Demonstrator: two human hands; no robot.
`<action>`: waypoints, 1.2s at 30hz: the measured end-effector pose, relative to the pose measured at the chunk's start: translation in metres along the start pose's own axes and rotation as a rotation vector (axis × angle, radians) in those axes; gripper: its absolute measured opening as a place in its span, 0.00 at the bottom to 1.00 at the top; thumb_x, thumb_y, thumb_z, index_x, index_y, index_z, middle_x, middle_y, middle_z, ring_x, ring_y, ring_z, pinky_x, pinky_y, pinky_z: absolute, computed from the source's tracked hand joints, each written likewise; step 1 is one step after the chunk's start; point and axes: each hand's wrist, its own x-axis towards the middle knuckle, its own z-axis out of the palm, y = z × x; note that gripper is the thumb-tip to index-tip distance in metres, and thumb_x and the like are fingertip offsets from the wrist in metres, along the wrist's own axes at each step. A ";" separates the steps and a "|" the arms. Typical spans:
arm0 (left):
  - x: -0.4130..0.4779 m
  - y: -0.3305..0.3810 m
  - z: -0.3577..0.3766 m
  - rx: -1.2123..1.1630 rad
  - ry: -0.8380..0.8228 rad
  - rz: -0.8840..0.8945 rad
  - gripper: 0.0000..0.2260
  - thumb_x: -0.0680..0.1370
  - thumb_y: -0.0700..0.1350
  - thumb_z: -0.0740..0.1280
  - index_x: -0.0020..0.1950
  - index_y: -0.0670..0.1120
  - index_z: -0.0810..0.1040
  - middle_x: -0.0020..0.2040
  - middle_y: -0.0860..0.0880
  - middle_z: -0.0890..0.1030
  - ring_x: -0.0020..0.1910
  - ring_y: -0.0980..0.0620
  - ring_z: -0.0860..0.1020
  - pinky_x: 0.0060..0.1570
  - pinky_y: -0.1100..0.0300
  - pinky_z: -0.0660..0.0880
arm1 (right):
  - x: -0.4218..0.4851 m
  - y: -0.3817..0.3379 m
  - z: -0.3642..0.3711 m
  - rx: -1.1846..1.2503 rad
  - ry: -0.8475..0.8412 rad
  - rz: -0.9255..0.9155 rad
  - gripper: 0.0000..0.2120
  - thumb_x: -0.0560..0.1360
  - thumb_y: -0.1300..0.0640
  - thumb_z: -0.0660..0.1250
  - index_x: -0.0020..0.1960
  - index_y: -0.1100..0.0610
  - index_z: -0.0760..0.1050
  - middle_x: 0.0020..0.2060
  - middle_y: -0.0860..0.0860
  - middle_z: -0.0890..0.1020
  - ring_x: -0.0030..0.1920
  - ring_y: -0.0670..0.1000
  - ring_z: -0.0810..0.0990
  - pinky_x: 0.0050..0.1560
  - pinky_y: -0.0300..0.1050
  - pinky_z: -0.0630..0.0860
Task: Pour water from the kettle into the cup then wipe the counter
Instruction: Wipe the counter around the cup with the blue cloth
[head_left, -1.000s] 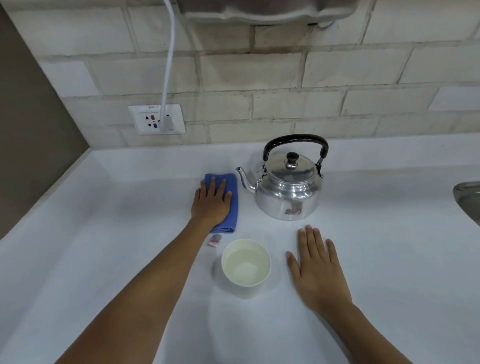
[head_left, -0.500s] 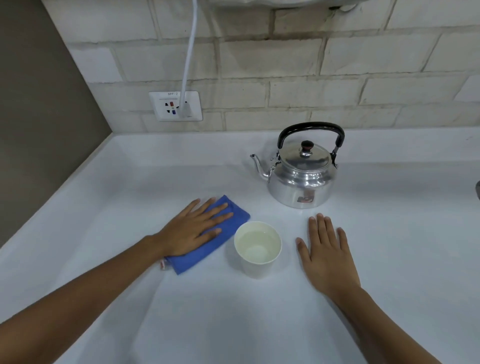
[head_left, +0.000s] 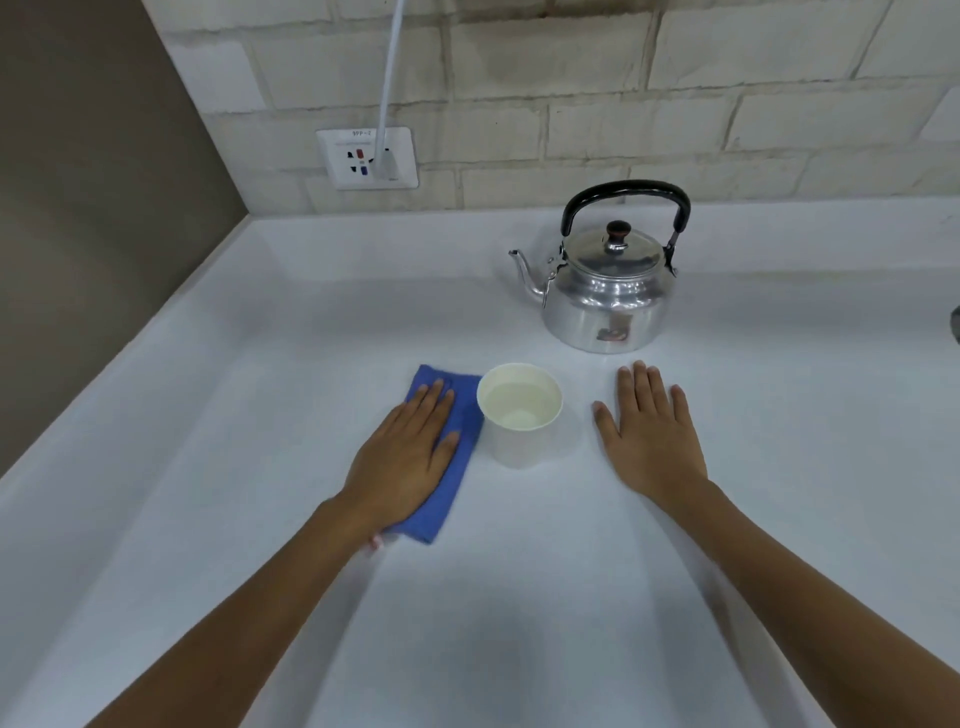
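Blue and folded, the small microfibre cloth (head_left: 451, 457) lies flat on the white counter (head_left: 218, 467) just left of the cup, and the person's left hand (head_left: 402, 460) presses down on it with the fingers stretched out flat and close together, not curled round the fabric; a small pale tag peeps out at the cloth's near corner; next comes the white paper cup (head_left: 519, 413), upright, with clear water standing in its lower part, its wall just beside the cloth's right edge, though whether the two touch cannot be told; to the right of it the right hand (head_left: 649, 434) rests palm down on the bare counter, fingers spread and holding nothing; behind and between cup and right hand stands the shiny steel kettle (head_left: 608, 296) with its black arched handle, upright, lid on, spout turned left, well clear of both hands. Judged from this, the pouring looks done, since the cup holds water and the kettle is set down; the wiping appears to be in hand, with most of the counter seemingly left to cover. By count: one cloth, one cup, one kettle, two hands, and one wall socket (head_left: 367, 158) with one white cable (head_left: 390, 78) plugged in.
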 end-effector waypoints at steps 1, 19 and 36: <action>-0.019 -0.005 -0.002 0.004 0.007 -0.005 0.26 0.79 0.59 0.43 0.75 0.50 0.44 0.74 0.58 0.43 0.71 0.64 0.41 0.68 0.68 0.38 | 0.000 0.000 0.000 0.001 0.002 -0.003 0.32 0.77 0.42 0.40 0.74 0.61 0.44 0.76 0.57 0.50 0.76 0.54 0.46 0.75 0.54 0.44; -0.097 0.018 0.004 0.017 0.063 -0.093 0.26 0.79 0.58 0.42 0.73 0.49 0.39 0.74 0.55 0.41 0.73 0.59 0.40 0.68 0.68 0.36 | 0.000 0.000 0.000 0.001 0.014 0.002 0.31 0.78 0.44 0.43 0.74 0.61 0.47 0.76 0.58 0.52 0.75 0.55 0.48 0.75 0.54 0.47; -0.112 0.049 0.002 -0.020 0.054 -0.230 0.27 0.81 0.55 0.45 0.75 0.45 0.41 0.77 0.49 0.42 0.74 0.56 0.40 0.69 0.64 0.37 | 0.000 0.001 -0.002 0.023 -0.020 0.016 0.31 0.78 0.43 0.41 0.74 0.61 0.45 0.76 0.57 0.50 0.76 0.54 0.46 0.75 0.54 0.45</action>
